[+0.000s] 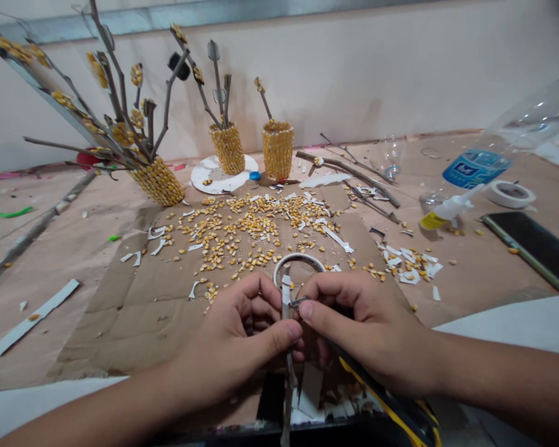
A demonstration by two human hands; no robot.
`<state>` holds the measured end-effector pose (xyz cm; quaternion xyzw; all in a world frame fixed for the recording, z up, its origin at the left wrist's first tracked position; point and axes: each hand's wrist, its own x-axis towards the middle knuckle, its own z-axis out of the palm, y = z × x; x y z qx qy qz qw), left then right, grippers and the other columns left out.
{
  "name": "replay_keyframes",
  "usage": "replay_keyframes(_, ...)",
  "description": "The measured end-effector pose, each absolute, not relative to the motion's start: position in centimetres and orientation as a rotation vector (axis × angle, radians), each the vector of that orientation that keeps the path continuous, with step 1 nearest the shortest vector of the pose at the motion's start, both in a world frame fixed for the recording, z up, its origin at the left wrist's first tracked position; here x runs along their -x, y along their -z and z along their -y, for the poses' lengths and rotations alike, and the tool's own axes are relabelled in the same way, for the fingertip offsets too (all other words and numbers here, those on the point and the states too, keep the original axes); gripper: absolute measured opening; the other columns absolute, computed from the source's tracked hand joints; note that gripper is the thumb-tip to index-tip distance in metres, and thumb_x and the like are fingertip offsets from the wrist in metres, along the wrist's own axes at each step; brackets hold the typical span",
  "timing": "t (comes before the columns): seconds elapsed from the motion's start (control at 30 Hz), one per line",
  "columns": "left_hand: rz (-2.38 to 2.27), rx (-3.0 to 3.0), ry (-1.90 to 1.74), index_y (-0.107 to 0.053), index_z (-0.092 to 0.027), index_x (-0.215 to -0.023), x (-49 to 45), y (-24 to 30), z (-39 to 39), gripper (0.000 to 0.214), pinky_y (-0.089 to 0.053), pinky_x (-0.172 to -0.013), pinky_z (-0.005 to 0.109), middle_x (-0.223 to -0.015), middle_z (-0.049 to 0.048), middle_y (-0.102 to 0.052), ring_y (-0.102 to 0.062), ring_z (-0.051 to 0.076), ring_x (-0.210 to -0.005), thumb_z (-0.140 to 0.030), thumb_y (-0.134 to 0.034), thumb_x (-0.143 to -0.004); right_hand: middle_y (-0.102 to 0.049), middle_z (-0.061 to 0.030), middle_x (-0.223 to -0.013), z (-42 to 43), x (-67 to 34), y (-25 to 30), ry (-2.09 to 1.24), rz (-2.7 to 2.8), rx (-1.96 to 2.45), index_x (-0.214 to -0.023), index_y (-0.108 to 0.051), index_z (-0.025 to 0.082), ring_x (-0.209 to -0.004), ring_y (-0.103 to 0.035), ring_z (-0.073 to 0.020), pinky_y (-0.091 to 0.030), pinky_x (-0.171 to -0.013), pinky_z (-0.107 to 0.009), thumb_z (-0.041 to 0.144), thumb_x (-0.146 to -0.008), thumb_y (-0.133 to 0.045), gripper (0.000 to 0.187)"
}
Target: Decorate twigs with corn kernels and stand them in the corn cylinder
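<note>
Between the fingers and thumb of my left hand [256,326] is a thin twig [287,372], held roughly upright. A white strip [286,288] is wrapped near its upper end. My right hand [358,329] is closed on a black-and-yellow utility knife [382,397]. A short metal blade [298,302] shows at the right fingertips, close beside the twig; whether it touches cannot be made out. Just behind both hands lies a ring of tape [277,273]. Loose corn kernels [246,230] and white scraps are spread over brown cardboard [135,310].
Three kernel-covered cups stand at the back: a tilted left one [158,183], a middle one [228,149] and a right one [278,152], all holding twigs. On the right are loose sticks [354,171], a glue bottle [447,208], a plastic bottle [479,161], white tape [510,200] and a phone [535,248].
</note>
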<state>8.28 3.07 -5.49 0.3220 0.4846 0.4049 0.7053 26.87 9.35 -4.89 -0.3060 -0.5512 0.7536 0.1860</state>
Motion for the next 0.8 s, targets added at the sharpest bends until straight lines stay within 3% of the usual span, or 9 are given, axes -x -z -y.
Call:
replay_keyframes(0.17,-1.064,-0.692,-0.895,-0.06,-0.019,-0.09,-8.1,5.9,-3.2,0.04,-0.058,-0.066,0.026,-0.076,0.0022,-0.078,-0.076,0.016,-0.068,-0.038,-0.093,-0.08,-0.061,0.0028,-0.062,-9.3,-27.2,4.9,-2.093,1.451,0.827,-0.083,-0.057,0.021,-0.055,-0.057,-0.0107,-0.047,-0.054,-0.021,0.053,-0.097,-0.069,0.037)
replay_keyframes(0.47,-1.106,-0.778,-0.925,-0.065,-0.02,-0.087,-8.0,6.3,-3.0,0.04,-0.052,-0.062,0.023,-0.07,-0.001,-0.077,-0.068,0.013,-0.063,-0.027,-0.099,-0.068,-0.054,0.0084,-0.049,-10.3,-26.9,4.2,-2.175,1.499,1.021,-0.079,-0.062,0.018,-0.039,-0.044,-0.0054,-0.034,-0.039,-0.014,0.044,-0.082,-0.081,0.032)
replay_keyframes(0.8,-1.13,-0.805,-0.923,-0.071,-0.02,-0.086,-8.4,6.1,-3.3,0.034,-0.051,-0.064,0.022,-0.07,-0.0033,-0.077,-0.067,0.011,-0.063,-0.015,-0.097,-0.065,-0.057,0.0081,-0.045,-10.5,-26.6,4.8,-2.32,1.354,1.094,-0.074,-0.058,0.021,-0.035,-0.045,-0.0063,-0.035,-0.036,-0.014,0.03,-0.07,-0.075,0.019)
